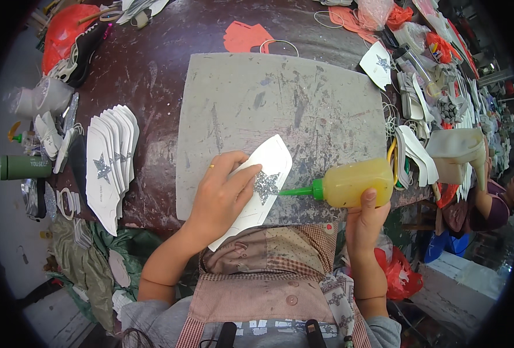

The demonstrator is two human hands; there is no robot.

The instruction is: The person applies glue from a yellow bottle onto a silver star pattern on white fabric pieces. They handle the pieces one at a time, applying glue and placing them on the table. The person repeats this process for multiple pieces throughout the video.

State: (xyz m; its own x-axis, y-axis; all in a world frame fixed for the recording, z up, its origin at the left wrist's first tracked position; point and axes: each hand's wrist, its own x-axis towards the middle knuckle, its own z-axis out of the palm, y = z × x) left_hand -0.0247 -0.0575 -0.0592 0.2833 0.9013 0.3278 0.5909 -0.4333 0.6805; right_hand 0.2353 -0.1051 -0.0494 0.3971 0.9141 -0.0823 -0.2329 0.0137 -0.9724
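A white shoe-upper piece (pixel 254 210) with a silver glitter star (pixel 267 185) lies slanted at the near edge of a grey board. My left hand (pixel 222 188) is closed on this piece, its fingertips at the star's left side; the thumb is mostly hidden. In my right hand (pixel 368 217) is a squeeze bottle (pixel 355 182) of yellow liquid, tipped nearly level. Its green nozzle (pixel 297 191) points left, with the tip at the star's right edge. Whether the tip touches the star I cannot tell.
Under the work is the grey board (pixel 233 87) on a dark red table. A fanned stack of white star pieces (pixel 112 162) stands to the left, near a green canister (pixel 25 167). Red cut-outs (pixel 246 37) lie beyond the board. White parts and a jug (pixel 451 148) crowd the right.
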